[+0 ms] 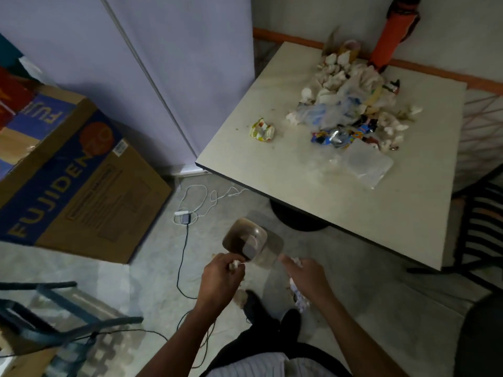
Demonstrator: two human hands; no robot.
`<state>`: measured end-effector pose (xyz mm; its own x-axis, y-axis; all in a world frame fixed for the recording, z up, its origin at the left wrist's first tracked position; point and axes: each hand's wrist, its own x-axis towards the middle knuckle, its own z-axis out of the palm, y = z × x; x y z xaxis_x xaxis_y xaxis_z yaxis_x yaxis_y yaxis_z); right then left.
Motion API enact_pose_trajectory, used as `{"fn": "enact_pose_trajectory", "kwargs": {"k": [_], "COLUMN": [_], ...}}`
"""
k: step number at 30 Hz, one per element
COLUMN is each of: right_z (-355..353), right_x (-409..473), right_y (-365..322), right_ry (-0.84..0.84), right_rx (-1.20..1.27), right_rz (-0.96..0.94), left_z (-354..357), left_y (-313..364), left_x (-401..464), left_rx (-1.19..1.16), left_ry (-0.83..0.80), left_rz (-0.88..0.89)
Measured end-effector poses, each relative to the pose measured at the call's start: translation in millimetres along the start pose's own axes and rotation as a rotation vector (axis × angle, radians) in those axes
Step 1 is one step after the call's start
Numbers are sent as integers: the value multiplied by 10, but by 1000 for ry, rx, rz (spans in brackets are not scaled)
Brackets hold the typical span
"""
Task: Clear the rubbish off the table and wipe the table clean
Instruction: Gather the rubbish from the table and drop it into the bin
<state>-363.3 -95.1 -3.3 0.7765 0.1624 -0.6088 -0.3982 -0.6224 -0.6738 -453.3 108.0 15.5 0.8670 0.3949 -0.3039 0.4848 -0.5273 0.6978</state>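
The rubbish lies in one heap on the far right part of the table, running from the back edge by the wall toward the middle, its long axis roughly front to back. It is mostly crumpled white tissue, with thin plastic bags and shiny coloured wrappers at its near end; the pieces are too many and too tangled to count. Two items sit apart from it: one yellow crumpled wrapper to the left, and one clear flat bag touching the heap's near edge. The table's near and left parts are bare but smeared and dusty, with room along both edges.

Below the table's near corner, over the floor, both hands are low. The left hand has its fingers curled and pinches a small white scrap. The right hand is curled round crumpled white paper near its thumb. Just beyond the hands is a brown, blurred container, probably a bin with its mouth tilted toward the person; the blur leaves this unsure. More white scraps lie on the floor by the person's feet.

One cardboard box stands to the left, well apart from the table, with a white cable and a dark cable on the open floor between. One black chair stands at the table's right side.
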Motion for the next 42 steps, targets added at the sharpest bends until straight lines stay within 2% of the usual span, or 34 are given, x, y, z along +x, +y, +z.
{"fn": "enact_pose_trajectory", "kwargs": {"k": [10,17,22,28,32,42], "right_z": [-75,25,449,1089,1437,2169], "right_x": [-342,-236,-32,63,85,921], "right_y": [517,481,163,-282,-520,-101], "right_ry": [116,227,310,249,288,306], "right_rx": [190,262,278,282,360,610], "right_rz": [60,160,124,270,390,612], "left_z": [316,196,-118,-438,-574,-11], "left_y": [21,44,-112,-565,-854,-1522], "left_x": [-274,66,474,985,1229,1790], "left_rx": [127,157,146,183,190,299], "left_ry": [-100,-177,-258,-355,-438,-528], "left_rz": [91,150,198,232,232,263]}}
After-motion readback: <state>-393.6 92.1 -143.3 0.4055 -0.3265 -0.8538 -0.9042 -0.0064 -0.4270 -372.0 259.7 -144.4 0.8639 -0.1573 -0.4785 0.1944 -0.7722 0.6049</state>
